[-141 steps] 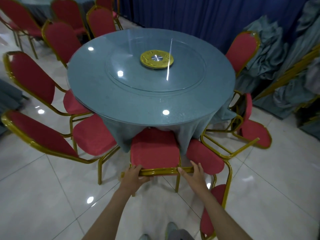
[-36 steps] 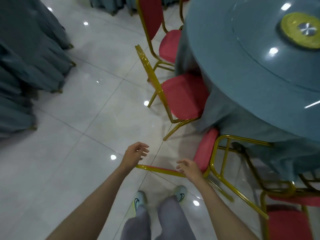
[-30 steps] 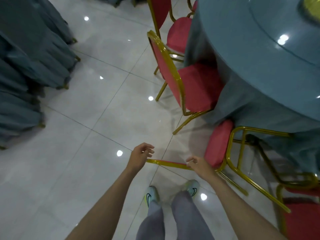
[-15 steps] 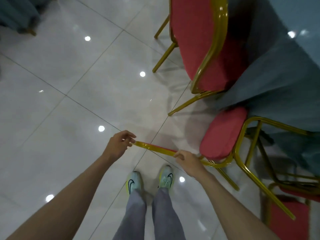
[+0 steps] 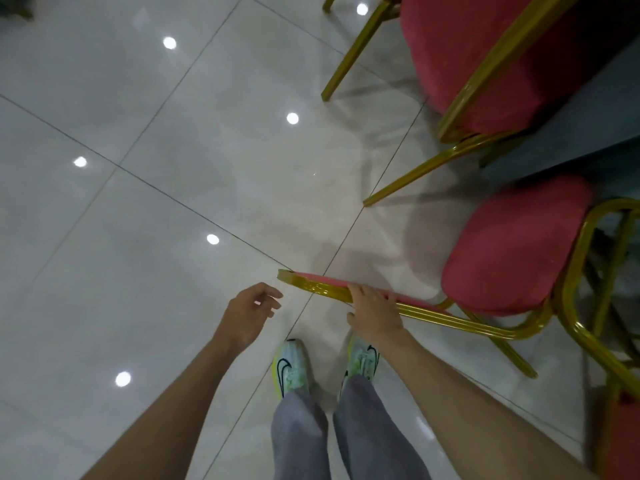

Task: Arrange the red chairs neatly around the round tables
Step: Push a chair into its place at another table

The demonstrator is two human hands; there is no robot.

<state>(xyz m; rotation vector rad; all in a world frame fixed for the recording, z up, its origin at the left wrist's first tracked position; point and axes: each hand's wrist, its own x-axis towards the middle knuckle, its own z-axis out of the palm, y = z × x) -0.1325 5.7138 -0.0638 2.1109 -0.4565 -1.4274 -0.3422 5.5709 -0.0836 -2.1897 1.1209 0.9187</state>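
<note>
A red chair [image 5: 512, 244] with a gold frame stands right in front of me, its seat pushed toward the blue-grey tablecloth [image 5: 588, 109]. Seen from above, its backrest top rail [image 5: 311, 285] is a thin gold and red bar. My right hand [image 5: 372, 311] holds that rail near its middle, fingers over the top. My left hand [image 5: 251, 311] hovers just left of the rail's end, fingers loosely curled, holding nothing. A second red chair [image 5: 485, 60] stands beyond it, also tucked at the table.
Glossy white floor tiles [image 5: 156, 202] spread to the left and ahead. My two feet [image 5: 291, 368] stand close behind the chair. Part of another gold-framed red chair [image 5: 620, 434] shows at the lower right edge.
My left hand has let go of the backrest rail and drawn back to the left. My right hand stays on the rail. My view has tilted further down toward the floor.
</note>
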